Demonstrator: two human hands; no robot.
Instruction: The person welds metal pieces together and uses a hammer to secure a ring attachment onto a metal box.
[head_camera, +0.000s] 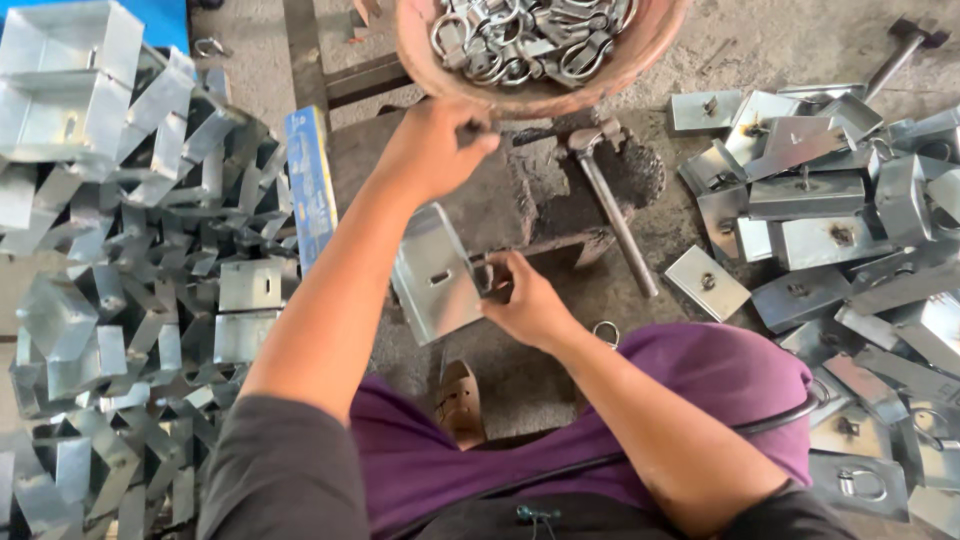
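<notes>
Right now we have a bent sheet-metal bracket (437, 275) standing on edge against the dark, pitted iron block (540, 205), just in front of our knees. Our right hand (525, 300) pinches it at the slot, fingers closed around a small ring fitting there; our left hand (430, 150) is curled shut on a small dark piece above the block. To do this well, we judge the bracket should stay square to the block with fingertips clear. A steel hammer (610, 200) lies just beside. Bare folded brackets (130, 300) heap up to the left, fitted plates (830, 220) to the right, shiny rings in a clay-coloured bowl (420, 60).
</notes>
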